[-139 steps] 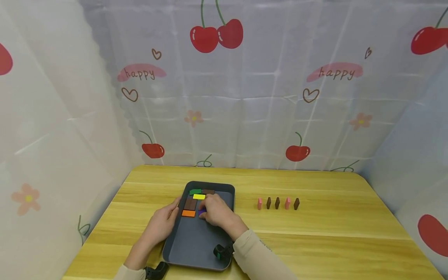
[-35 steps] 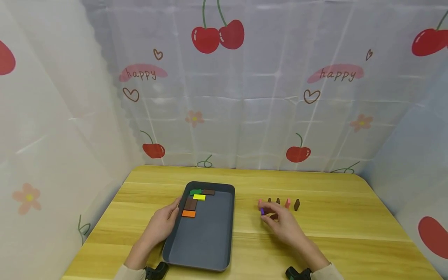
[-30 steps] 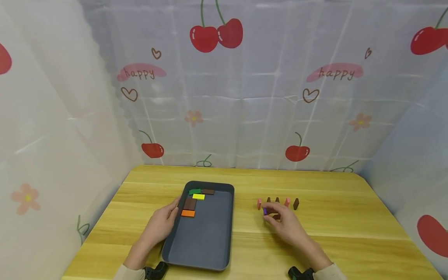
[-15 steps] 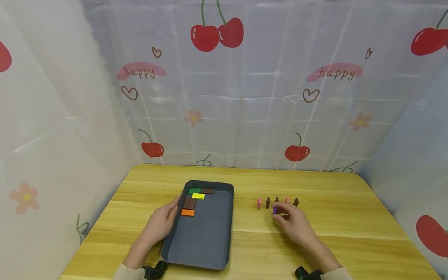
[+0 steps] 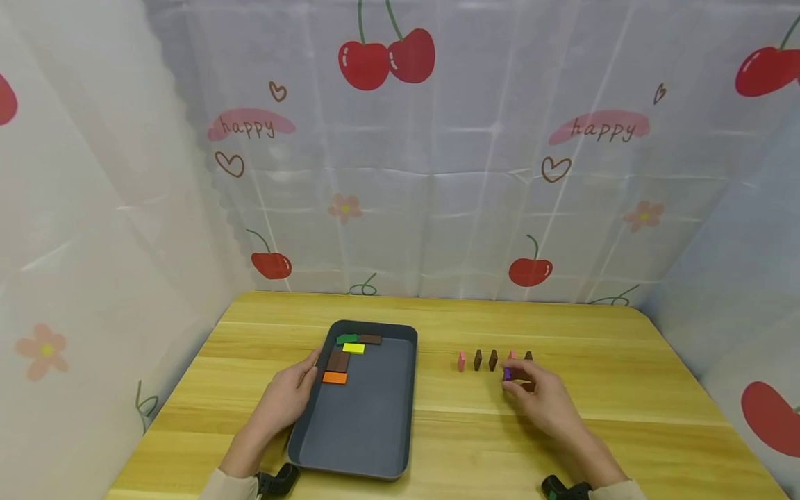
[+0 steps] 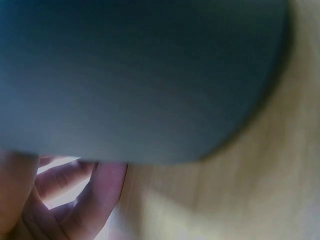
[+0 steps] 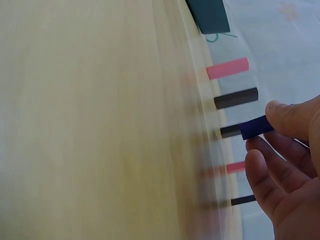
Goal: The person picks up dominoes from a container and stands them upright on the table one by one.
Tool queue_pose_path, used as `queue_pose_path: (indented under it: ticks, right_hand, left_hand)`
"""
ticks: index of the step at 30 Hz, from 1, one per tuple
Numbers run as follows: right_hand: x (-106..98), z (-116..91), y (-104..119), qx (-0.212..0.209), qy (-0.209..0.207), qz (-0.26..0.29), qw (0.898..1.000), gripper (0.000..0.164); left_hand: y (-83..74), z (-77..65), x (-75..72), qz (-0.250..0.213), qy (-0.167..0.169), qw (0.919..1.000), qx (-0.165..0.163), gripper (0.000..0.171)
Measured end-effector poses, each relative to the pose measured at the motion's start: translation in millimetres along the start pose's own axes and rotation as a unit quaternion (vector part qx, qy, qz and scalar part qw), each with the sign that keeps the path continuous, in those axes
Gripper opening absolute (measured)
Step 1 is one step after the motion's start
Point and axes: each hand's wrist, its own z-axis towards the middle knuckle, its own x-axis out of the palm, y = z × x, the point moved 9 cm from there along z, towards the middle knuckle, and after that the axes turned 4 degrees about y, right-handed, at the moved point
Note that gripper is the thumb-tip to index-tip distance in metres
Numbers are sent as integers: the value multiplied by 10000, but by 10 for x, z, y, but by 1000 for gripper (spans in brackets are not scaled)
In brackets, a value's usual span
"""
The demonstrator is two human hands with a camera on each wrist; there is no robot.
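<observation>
My right hand pinches a purple domino between thumb and fingers, held just in front of a row of upright dominoes. In the right wrist view the purple domino overlaps a dark brown domino behind it. The row holds a pink domino at its left end, two dark brown ones, then another pink domino and a dark brown domino, both partly covered by the hand. On the left, my left hand holds the left side of a dark grey tray.
Inside the tray's upper left lie flat dominoes: green, yellow, orange and several brown pieces. A wooden table bears everything. Behind it hangs a cherry-print sheet.
My right hand has taken the purple domino out of the tray to the row's left end. It has since moved right along the row's front. The left hand has stayed on the tray.
</observation>
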Motion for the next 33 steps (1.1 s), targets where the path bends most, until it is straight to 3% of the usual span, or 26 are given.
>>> queue_pose_path:
  ticks: [9,24,33]
  right_hand:
    - [-104,-6,-74,150,-9,-157,9998,32]
    - [-449,-29,-271,484,-168,-388,9979,33]
    - [-553,18,-372,416,-228,-477,9977,33]
  left_hand:
    - [23,-5,8,19,-14,10000,-67,50]
    - [-10,-4,-17,167,-126,9997,84,49]
    - [-24,-10,-18,93,-110,9999,84,49]
